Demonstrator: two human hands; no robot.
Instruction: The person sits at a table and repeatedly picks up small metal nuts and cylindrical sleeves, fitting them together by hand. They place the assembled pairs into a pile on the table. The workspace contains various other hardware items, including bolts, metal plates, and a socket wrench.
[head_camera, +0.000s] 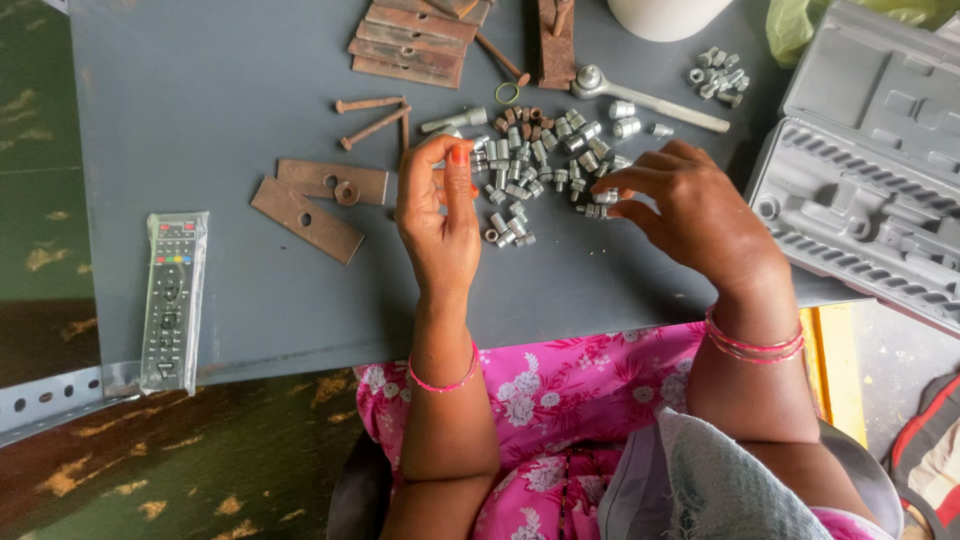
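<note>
A pile of small silver sockets and nuts (540, 160), with a few rusty ones among them, lies on the grey table (200, 100). My left hand (440, 225) is raised just left of the pile, palm toward me. Its fingers curl inward and its thumb and forefinger are close together; whatever lies in the palm is hidden. My right hand (695, 215) reaches in from the right. Its thumb and fingertips pinch a small silver socket (603, 198) at the pile's right edge.
Rusty flat plates (305, 215), rusty bolts (372, 115) and stacked plates (410, 40) lie left and behind. A ratchet wrench (650, 98), more sockets (715, 72) and a white container (668, 15) sit at the back. An open grey tool case (870, 170) is right, a wrapped remote (172, 300) left.
</note>
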